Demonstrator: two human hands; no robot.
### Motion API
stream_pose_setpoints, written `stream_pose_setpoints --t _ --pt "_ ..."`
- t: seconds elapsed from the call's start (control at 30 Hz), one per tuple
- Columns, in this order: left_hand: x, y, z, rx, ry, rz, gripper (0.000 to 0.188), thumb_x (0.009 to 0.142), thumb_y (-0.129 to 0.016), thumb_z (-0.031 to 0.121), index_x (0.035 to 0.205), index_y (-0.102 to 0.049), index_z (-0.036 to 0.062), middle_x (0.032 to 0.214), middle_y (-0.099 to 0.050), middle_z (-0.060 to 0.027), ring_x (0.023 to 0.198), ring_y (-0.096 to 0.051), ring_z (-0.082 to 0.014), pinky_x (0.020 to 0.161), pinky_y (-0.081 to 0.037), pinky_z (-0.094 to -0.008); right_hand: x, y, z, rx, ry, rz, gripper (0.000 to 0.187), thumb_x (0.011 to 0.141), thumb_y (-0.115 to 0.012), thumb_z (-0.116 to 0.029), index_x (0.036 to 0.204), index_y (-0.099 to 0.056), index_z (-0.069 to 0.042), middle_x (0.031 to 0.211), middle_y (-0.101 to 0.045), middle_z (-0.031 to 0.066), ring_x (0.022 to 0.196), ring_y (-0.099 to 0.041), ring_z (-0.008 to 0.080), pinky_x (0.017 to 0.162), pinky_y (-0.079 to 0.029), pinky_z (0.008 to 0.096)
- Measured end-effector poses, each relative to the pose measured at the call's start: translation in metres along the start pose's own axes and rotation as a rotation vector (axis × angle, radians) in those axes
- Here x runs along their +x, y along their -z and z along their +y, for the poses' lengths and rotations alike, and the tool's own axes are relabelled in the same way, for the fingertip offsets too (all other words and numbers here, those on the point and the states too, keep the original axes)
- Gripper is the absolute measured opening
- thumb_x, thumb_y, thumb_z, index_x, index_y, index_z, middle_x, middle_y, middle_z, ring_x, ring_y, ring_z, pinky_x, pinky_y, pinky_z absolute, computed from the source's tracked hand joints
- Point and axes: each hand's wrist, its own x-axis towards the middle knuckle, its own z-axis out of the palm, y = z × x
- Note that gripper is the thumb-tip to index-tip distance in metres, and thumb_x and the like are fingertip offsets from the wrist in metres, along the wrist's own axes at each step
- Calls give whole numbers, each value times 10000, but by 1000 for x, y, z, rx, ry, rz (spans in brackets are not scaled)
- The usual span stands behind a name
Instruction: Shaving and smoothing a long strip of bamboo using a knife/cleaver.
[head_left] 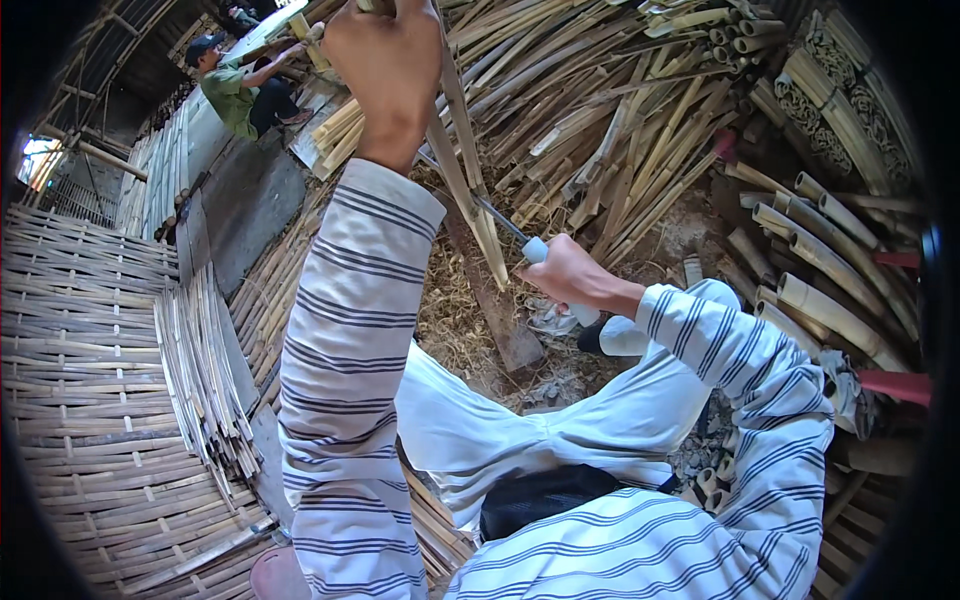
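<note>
My left hand is raised at the top, its fingers closed round the upper end of a split bamboo strip. The strip slants down between my hands and looks parted lengthwise into two pieces. My right hand grips the pale blue handle of a long thin-bladed knife. Its dark blade crosses the strip, touching or just behind it; which, I cannot tell. Below the strip, a flat wooden board slopes down between my legs.
Pale shavings litter the ground. Piled bamboo strips fill the far side, with thicker split bamboo at right. A woven bamboo panel and loose slats lie at left. Another person crouches at far left, holding bamboo.
</note>
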Motion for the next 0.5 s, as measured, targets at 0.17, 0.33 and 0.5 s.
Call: stream_pose_setpoints --t 0.17,0.33,0.5 --pt "-3 0 12 8 -63 -4 384 860 -618 235 627 -549 -62 432 -439 -78 435 -404 -97 424 -326 -337 6 28 21 -595 239 201 224 741 -555 -40 894 -569 122 642 -583 117 486 -560 195 383 -466 322" --pt "-11 -11 3 -71 -24 -51 338 861 -581 187 624 -548 -52 471 -486 -53 422 -445 -121 413 -338 -321 -5 25 -10 60 -77 -129 210 763 -607 -183 725 -545 13 566 -507 35 429 -488 123 418 -425 294" --pt "2 5 -12 -65 17 -61 288 873 -568 149 625 -555 4 503 -471 5 445 -432 -78 411 -325 -265 -7 26 6 247 58 -258 371 822 -640 -339 746 -551 13 557 -491 13 451 -495 86 398 -403 252"
